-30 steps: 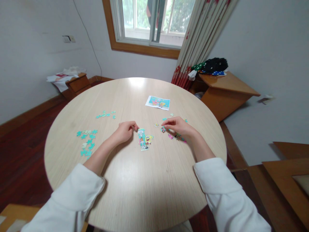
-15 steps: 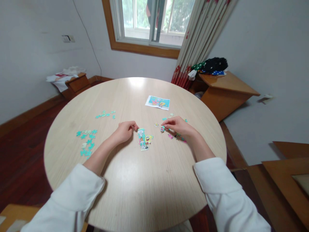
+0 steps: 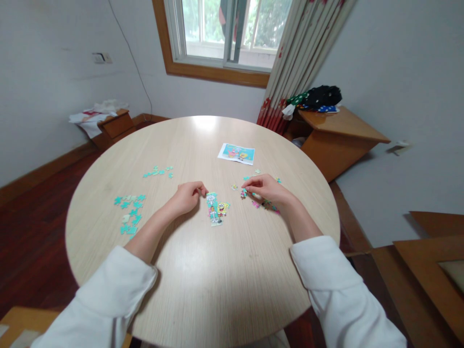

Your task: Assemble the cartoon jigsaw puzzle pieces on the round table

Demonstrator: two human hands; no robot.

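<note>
Head view: joined puzzle section (image 3: 214, 210) is lying between hands, long axis running near-to-far, closer to left hand (image 3: 189, 197), resting curled at its far-left corner. Right hand (image 3: 264, 187) is resting half-closed at loose piece (image 3: 243, 193); can't tell either grip.

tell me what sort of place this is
Probably a room in a home: a patterned curtain hangs by the window, and loose jigsaw pieces lie on a round table.
</note>
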